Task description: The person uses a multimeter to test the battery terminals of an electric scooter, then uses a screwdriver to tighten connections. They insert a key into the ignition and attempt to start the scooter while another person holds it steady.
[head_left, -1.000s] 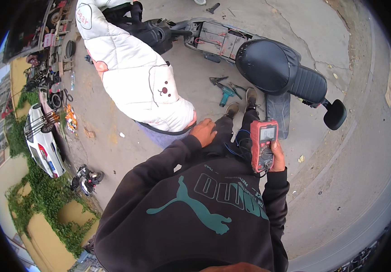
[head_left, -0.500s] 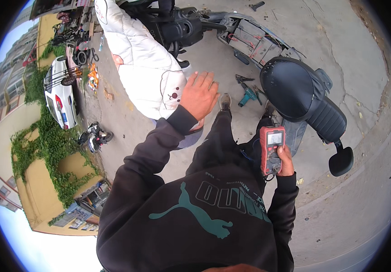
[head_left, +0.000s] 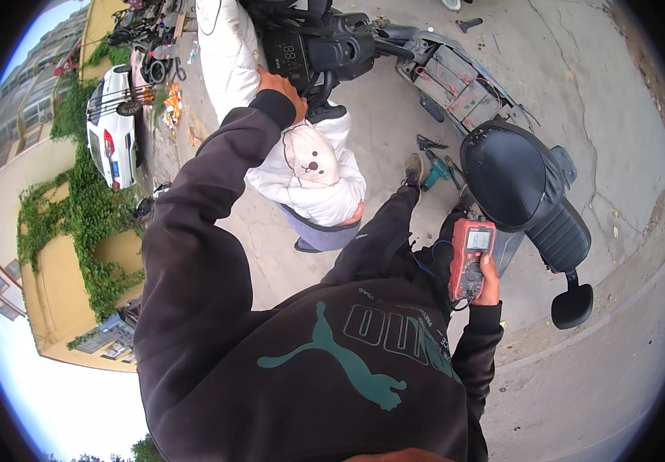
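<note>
The meter (head_left: 467, 266), red with a dark dial and a pale lit screen, is held just right of and below the frame's centre, its screen end toward the top. The cover (head_left: 321, 185), white and quilted with a bear's face, runs from the upper left to left of centre, bunched in its lower part. The scooter (head_left: 348, 58), mostly black, spans the upper centre to the right, its dash lit and its wired bay exposed.

One fisheye head view: looked steeply down from above the dark sweatshirt (head_left: 217, 377), close over it, outward across the pavement (head_left: 390, 115).
</note>
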A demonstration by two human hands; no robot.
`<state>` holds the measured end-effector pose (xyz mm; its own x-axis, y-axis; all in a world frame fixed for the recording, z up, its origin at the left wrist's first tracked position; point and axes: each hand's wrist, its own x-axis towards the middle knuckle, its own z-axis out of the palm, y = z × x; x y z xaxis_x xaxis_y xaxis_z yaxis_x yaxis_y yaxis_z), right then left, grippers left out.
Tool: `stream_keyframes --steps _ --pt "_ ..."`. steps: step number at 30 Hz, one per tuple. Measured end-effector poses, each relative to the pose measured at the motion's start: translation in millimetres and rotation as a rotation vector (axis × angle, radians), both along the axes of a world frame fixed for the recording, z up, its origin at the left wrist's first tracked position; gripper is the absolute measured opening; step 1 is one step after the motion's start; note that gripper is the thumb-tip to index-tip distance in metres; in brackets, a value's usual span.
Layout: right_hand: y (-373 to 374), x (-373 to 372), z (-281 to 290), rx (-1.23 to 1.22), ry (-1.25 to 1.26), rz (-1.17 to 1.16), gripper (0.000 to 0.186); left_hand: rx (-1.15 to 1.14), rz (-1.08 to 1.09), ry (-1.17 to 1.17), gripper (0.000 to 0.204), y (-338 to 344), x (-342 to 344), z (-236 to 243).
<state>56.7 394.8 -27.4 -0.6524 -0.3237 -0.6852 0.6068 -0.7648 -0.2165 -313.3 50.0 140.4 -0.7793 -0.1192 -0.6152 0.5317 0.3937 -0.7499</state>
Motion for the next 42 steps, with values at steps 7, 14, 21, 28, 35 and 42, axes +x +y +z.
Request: stream_keyframes --steps 7,14,21,28,35,42 --pt "7 -13 2 0.092 0.010 0.025 0.057 0.207 -0.023 0.003 0.059 -6 18 17" --pt "-23 -79 34 0.085 0.160 0.157 0.060 0.533 -0.047 0.134 0.044 -12 25 22" --pt "-60 -102 60 0.133 0.160 0.087 0.063 0.827 -0.116 0.156 0.042 14 15 19" --pt "-49 -120 -8 0.002 0.003 0.189 0.055 1.504 0.327 0.278 0.061 31 58 6" --pt "-14 -225 -93 -0.065 -0.014 0.509 0.066 1.610 0.590 0.796 0.058 62 77 -26" --pt "34 -246 -171 -0.287 -0.013 0.739 0.071 1.831 0.976 0.861 0.057 106 27 -113"
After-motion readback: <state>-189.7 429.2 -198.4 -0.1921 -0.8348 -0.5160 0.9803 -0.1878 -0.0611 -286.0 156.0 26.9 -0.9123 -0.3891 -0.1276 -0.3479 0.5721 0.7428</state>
